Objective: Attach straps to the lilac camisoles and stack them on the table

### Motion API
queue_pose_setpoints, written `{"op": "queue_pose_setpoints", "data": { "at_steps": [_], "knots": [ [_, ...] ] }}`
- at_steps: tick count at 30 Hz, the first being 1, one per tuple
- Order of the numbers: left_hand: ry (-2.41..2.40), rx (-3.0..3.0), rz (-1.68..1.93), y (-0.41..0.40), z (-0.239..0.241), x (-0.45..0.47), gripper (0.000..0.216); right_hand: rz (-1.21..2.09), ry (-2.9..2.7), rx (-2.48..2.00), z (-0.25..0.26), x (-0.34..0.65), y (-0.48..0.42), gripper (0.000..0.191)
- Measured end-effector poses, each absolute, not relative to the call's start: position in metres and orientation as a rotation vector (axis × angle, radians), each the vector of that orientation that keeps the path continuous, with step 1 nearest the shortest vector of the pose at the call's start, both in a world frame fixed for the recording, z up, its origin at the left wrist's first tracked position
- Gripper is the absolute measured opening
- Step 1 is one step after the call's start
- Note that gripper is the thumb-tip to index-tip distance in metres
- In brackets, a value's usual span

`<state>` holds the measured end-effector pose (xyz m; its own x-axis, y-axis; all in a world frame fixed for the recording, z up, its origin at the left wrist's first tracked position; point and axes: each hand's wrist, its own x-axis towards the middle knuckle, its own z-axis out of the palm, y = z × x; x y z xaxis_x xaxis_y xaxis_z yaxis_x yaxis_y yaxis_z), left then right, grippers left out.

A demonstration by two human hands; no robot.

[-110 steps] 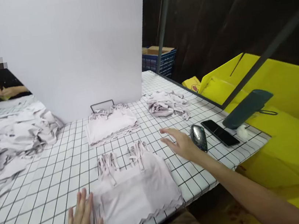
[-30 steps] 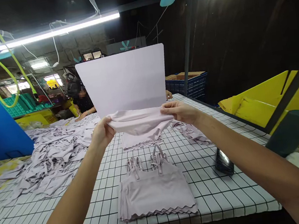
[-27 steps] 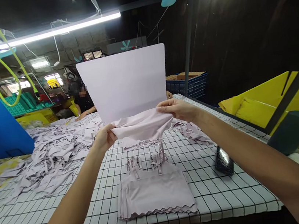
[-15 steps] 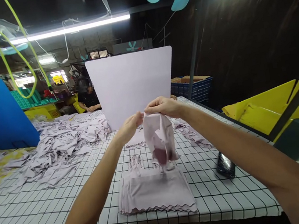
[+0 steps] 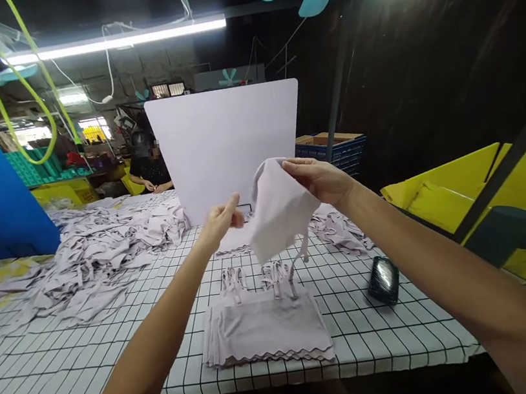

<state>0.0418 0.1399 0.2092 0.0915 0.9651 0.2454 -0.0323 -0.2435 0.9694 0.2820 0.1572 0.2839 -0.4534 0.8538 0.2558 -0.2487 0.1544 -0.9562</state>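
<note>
A pale lilac strappy crop top hangs in the air above the table, tilted, with a thin strap dangling from its lower right. My right hand pinches its upper right edge between thumb and fingers. My left hand is just left of the top, apart from it, thumb raised and fingers loosely curled with nothing visible in them. Below both hands lies a neat stack of matching crop tops, wavy hems toward me and straps pointing away. Another lilac piece lies flat behind, partly hidden by the held top.
A large loose heap of lilac garments covers the table's left. More pieces lie at right, near a black shiny packet. A white panel stands behind. A co-worker sits beyond, left; yellow bins stand right.
My left hand has come off the crop top and moved left. My right hand has lifted the top slightly, moving right, and the fabric has swung round and spread out.
</note>
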Motion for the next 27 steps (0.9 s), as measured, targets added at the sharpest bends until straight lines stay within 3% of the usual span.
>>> {"op": "queue_pose_setpoints", "data": {
  "at_steps": [3,9,15,21,27],
  "knots": [
    [0.722,1.359,0.971,0.126,0.202,0.06,0.074,1.526,-1.416,-0.596,0.283,0.27,0.159,0.027],
    [0.488,1.296,1.261,0.121,0.217,0.085,0.029,1.473,-1.363,-0.557,0.27,0.272,0.167,0.03],
    [0.634,1.162,1.235,0.141,0.219,0.095,0.048,1.483,-1.331,-0.565,0.267,0.278,0.165,0.028],
    [0.71,1.157,1.427,0.144,0.211,0.099,0.027,1.519,-1.378,-0.602,0.266,0.286,0.167,0.031],
    [0.696,1.032,1.313,0.147,0.21,0.1,0.037,1.513,-1.39,-0.58,0.25,0.293,0.176,0.03]
  ]
}}
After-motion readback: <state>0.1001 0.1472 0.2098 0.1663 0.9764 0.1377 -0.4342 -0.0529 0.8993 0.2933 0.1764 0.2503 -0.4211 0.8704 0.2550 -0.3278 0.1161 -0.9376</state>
